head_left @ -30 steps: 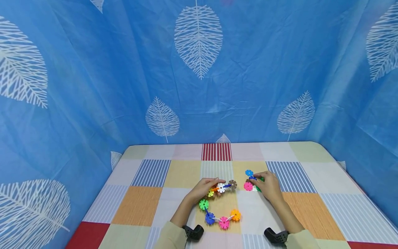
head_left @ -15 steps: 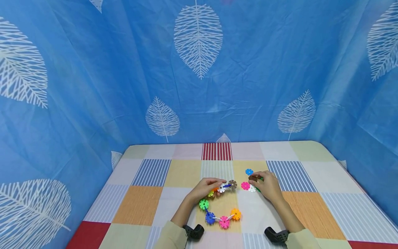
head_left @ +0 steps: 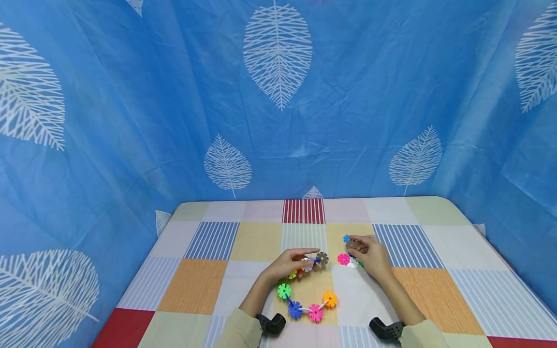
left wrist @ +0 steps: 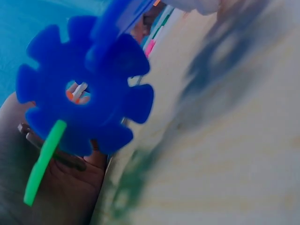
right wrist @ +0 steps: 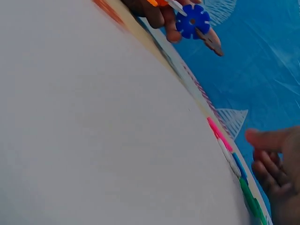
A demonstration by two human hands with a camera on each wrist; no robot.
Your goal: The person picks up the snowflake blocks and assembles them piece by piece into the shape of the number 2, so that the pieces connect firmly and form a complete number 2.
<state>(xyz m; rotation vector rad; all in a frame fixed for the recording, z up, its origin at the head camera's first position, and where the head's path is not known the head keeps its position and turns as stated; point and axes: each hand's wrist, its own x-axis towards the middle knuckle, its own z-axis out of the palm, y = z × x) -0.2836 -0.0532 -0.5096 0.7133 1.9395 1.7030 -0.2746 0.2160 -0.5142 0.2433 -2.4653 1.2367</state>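
Observation:
My left hand (head_left: pixel 283 266) grips a chain of notched plastic snowflake discs near its white disc (head_left: pixel 306 265). A brown disc (head_left: pixel 322 258) ends the chain beyond my fingertips. The rest curves below through a green disc (head_left: pixel 284 291), a blue disc (head_left: pixel 295 310), a pink disc (head_left: pixel 315 313) and an orange disc (head_left: pixel 329 299). In the left wrist view a large blue disc (left wrist: pixel 47 84) joins an edge-on green disc (left wrist: pixel 44 164). My right hand (head_left: pixel 373 256) pinches a loose brown disc (head_left: pixel 354 245) between thumb and index finger; its fingers partly cover it.
Loose discs lie by my right hand: a light blue disc (head_left: pixel 345 239), a pink disc (head_left: pixel 343 259) and a white disc (head_left: pixel 353 263), with green partly hidden. A patchwork cloth (head_left: pixel 261 241) covers the table. A blue leaf-print curtain (head_left: pixel 348 121) stands behind.
My right hand has shifted slightly away from me, and the brown disc now sits between its fingertips. A blue disc there has slipped from sight. The left-hand chain has shifted slightly.

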